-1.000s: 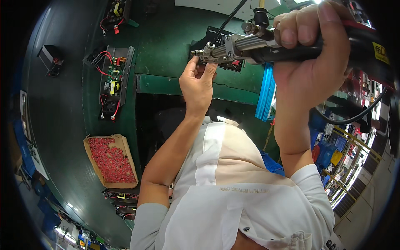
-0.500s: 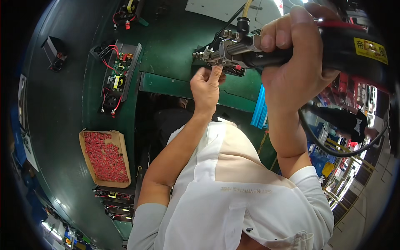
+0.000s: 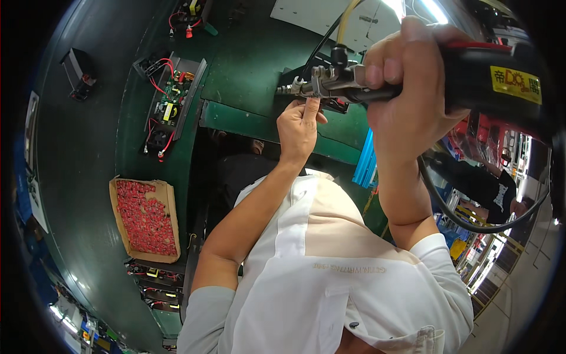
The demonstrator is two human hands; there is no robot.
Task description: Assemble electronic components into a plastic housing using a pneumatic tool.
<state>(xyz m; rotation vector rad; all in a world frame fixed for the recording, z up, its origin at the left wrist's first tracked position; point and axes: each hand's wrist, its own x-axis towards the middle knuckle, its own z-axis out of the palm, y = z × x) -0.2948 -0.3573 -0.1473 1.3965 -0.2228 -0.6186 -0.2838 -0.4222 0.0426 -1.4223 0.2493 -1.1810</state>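
My right hand (image 3: 407, 94) is wrapped round the thick black body of a powered screwdriver (image 3: 501, 76), held nearly level with its metal nose pointing left. A black fitting and a yellowish air hose (image 3: 344, 26) rise from the nose. Under that nose is my left hand (image 3: 299, 130), its fingers curled and its thumb raised against or just below the metal. What the left fingers grip, if anything, is hidden. Behind the nose lies a dark housing (image 3: 321, 62) on the green bench, mostly covered by the tool and hands.
Left of my hands lies an open circuit-board assembly (image 3: 171, 100) with red wires. A cardboard tray (image 3: 175, 227) of small red parts stands nearer me. A black housing (image 3: 78, 74) sits far left. Blue ribbed strips (image 3: 365, 162) hang by the bench edge (image 3: 259, 127); a black cable loops at right.
The view has shifted slightly. My left hand has moved a little right and down, with its fingers now less blurred. The screwdriver stays in my right hand.
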